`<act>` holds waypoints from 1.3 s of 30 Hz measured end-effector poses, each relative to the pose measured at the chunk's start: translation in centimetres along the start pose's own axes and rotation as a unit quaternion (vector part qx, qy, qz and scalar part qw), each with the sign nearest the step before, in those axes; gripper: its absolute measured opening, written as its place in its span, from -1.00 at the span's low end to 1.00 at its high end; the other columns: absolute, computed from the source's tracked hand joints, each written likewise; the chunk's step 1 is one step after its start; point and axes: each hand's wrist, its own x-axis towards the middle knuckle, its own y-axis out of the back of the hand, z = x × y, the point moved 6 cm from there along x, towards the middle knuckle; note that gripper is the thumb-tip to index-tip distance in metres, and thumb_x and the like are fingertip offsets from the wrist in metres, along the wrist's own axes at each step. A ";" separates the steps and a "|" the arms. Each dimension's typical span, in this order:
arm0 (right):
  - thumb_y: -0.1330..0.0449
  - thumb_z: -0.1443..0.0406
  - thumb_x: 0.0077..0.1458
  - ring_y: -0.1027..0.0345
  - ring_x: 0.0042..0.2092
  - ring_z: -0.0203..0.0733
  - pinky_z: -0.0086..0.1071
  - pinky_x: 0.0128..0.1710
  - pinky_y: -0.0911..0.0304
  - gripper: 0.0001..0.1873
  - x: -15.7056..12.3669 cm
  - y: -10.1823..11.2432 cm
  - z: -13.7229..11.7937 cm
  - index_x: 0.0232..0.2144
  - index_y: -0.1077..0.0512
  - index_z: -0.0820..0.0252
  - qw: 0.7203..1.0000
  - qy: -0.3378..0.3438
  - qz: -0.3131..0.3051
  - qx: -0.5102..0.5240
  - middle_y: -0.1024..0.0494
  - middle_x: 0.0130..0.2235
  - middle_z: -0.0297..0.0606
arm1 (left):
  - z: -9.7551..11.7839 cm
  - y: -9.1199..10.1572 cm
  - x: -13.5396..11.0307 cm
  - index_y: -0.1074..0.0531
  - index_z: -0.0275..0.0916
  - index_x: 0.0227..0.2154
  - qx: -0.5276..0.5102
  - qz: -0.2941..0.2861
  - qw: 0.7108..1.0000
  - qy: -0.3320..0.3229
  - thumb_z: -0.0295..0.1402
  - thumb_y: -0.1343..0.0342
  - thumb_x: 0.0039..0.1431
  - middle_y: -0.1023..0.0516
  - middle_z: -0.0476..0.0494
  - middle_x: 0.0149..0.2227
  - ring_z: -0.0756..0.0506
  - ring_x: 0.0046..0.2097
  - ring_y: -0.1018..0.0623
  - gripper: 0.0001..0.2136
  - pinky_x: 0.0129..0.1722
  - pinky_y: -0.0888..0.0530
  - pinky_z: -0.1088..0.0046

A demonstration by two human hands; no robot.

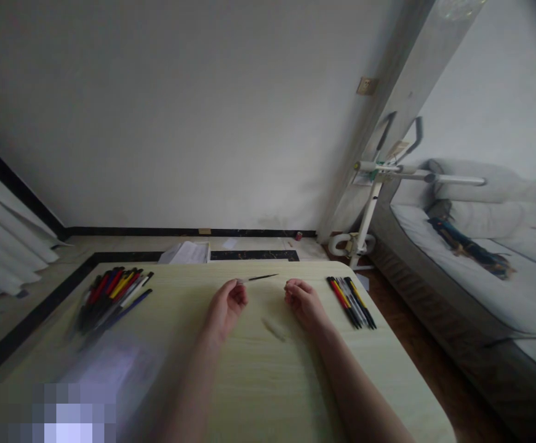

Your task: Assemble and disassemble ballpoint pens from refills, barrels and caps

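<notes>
My left hand [227, 306] rests on the pale wooden table [249, 381] with its fingers pinched on a thin pen refill [261, 278] that points right. My right hand [302, 300] lies a short way to the right, fingers curled closed; what it holds, if anything, is hidden. Between the two wrists a small pale pen part [274, 329] lies on the table. A loose heap of coloured pens [113, 294] sits at the table's left. A neat row of several pens [351, 300] lies to the right of my right hand.
Papers [185, 253] lie on the floor beyond the table's far edge. A white exercise machine [369, 203] stands by the wall corner at the right, next to a grey sofa [480, 271]. The lower left corner of the view is blurred out.
</notes>
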 end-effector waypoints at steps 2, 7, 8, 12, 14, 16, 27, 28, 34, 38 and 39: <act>-0.29 0.34 -0.20 -0.15 -0.55 -0.44 -0.51 -0.56 -0.05 -0.91 0.1 0.0 -0.1 -0.55 -0.43 0.20 1.000 0.000 -0.004 0.010 -0.36 -0.57 -0.41 | 0.1 0.0 0.0 -0.39 -0.35 -0.44 0.013 0.003 1.000 -0.009 -0.44 -0.13 -0.05 -0.45 -0.06 -0.53 0.05 -0.51 -0.42 -0.91 -0.53 -0.37 0.53; -0.30 0.34 -0.21 -0.17 -0.56 -0.43 -0.51 -0.57 -0.08 -0.89 0.3 0.4 -0.1 -0.53 -0.44 0.21 0.999 0.001 0.009 0.039 -0.38 -0.56 -0.40 | 0.4 -0.2 0.0 -0.39 -0.32 -0.42 0.051 0.000 0.997 -0.050 -0.42 -0.15 -0.07 -0.43 -0.03 -0.54 0.06 -0.52 -0.40 -0.88 -0.52 -0.35 0.55; -0.30 0.34 -0.21 -0.17 -0.56 -0.44 -0.51 -0.57 -0.08 -0.89 0.4 0.5 -0.1 -0.52 -0.44 0.21 0.999 0.003 0.012 0.045 -0.39 -0.55 -0.39 | 0.4 -0.3 -0.1 -0.39 -0.32 -0.42 0.058 0.000 0.997 -0.057 -0.42 -0.15 -0.07 -0.43 -0.03 -0.54 0.06 -0.51 -0.40 -0.87 -0.52 -0.35 0.55; -0.30 0.34 -0.20 -0.18 -0.55 -0.44 -0.52 -0.56 -0.10 -0.89 0.4 0.6 -0.1 -0.51 -0.44 0.21 0.998 0.002 0.016 0.061 -0.41 -0.53 -0.38 | 0.4 -0.5 -0.2 -0.38 -0.32 -0.41 0.077 0.004 0.995 -0.071 -0.40 -0.17 -0.11 -0.43 -0.02 -0.54 0.07 -0.51 -0.40 -0.84 -0.52 -0.34 0.56; -0.30 0.34 -0.20 -0.19 -0.54 -0.44 -0.51 -0.56 -0.11 -0.89 0.4 0.6 -0.1 -0.51 -0.43 0.20 0.998 0.002 0.018 0.063 -0.42 -0.51 -0.38 | 0.4 -0.7 -0.2 -0.38 -0.32 -0.42 0.086 0.005 0.993 -0.074 -0.40 -0.18 -0.13 -0.43 -0.02 -0.54 0.07 -0.51 -0.40 -0.83 -0.52 -0.33 0.56; -0.30 0.33 -0.21 -0.20 -0.54 -0.44 -0.51 -0.56 -0.11 -0.88 0.4 0.6 -0.2 -0.52 -0.43 0.20 0.998 0.008 0.022 0.062 -0.43 -0.50 -0.37 | 0.4 -0.8 -0.2 -0.38 -0.32 -0.42 0.101 0.003 0.992 -0.077 -0.40 -0.19 -0.15 -0.42 -0.01 -0.55 0.07 -0.52 -0.40 -0.82 -0.53 -0.32 0.56; -0.33 0.32 -0.25 -0.20 -0.53 -0.41 -0.50 -0.55 -0.14 -0.85 0.4 0.5 -0.2 -0.52 -0.44 0.20 0.998 0.011 0.021 0.055 -0.42 -0.51 -0.35 | 0.4 -1.0 -0.2 -0.37 -0.30 -0.41 0.132 -0.004 0.988 -0.082 -0.37 -0.19 -0.16 -0.41 0.01 -0.56 0.07 -0.53 -0.37 -0.80 -0.55 -0.29 0.56; -0.33 0.32 -0.25 -0.19 -0.53 -0.42 -0.50 -0.56 -0.13 -0.85 0.4 0.4 -0.1 -0.52 -0.44 0.20 0.998 0.011 0.019 0.054 -0.43 -0.51 -0.35 | 0.4 -1.0 -0.2 -0.37 -0.30 -0.41 0.132 -0.004 0.988 -0.082 -0.37 -0.19 -0.16 -0.40 0.01 -0.56 0.07 -0.53 -0.37 -0.80 -0.55 -0.29 0.56; -0.32 0.32 -0.24 -0.17 -0.55 -0.42 -0.51 -0.59 -0.09 -0.85 0.3 0.2 -0.2 -0.53 -0.43 0.21 0.999 0.008 0.014 0.041 -0.43 -0.51 -0.35 | 0.3 -0.9 -0.1 -0.38 -0.30 -0.41 0.137 -0.007 0.987 -0.081 -0.35 -0.19 -0.17 -0.40 0.01 -0.56 0.07 -0.52 -0.38 -0.79 -0.54 -0.30 0.56; -0.33 0.30 -0.26 -0.18 -0.55 -0.41 -0.50 -0.60 -0.08 -0.83 0.1 -0.1 -0.4 -0.53 -0.42 0.20 0.999 0.012 0.017 0.027 -0.42 -0.52 -0.35 | 0.4 -1.0 -0.3 -0.38 -0.31 -0.41 0.139 -0.006 0.987 -0.082 -0.36 -0.19 -0.16 -0.40 0.00 -0.57 0.07 -0.53 -0.38 -0.79 -0.55 -0.30 0.56; -0.33 0.30 -0.26 -0.18 -0.55 -0.40 -0.50 -0.60 -0.08 -0.83 0.1 -0.1 -0.4 -0.53 -0.42 0.20 1.000 0.013 0.015 0.024 -0.42 -0.52 -0.35 | 0.4 -1.0 -0.3 -0.38 -0.31 -0.41 0.137 -0.007 0.987 -0.083 -0.36 -0.18 -0.15 -0.40 0.00 -0.57 0.07 -0.53 -0.38 -0.80 -0.55 -0.30 0.56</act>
